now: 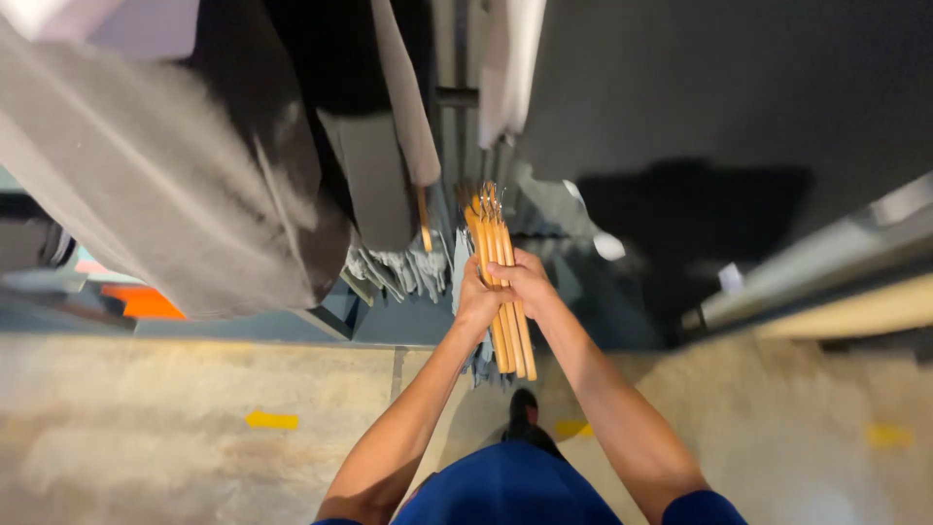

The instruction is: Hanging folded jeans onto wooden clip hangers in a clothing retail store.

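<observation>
wooden hangers (pixel 498 262) bundled, left hand (pixel 476 301) and right hand (pixel 525 280) both clasped around them.

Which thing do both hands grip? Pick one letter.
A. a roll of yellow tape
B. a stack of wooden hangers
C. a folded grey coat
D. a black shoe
B: the left hand and the right hand close together around a bundle of wooden hangers, their metal hooks at the far end.
</observation>
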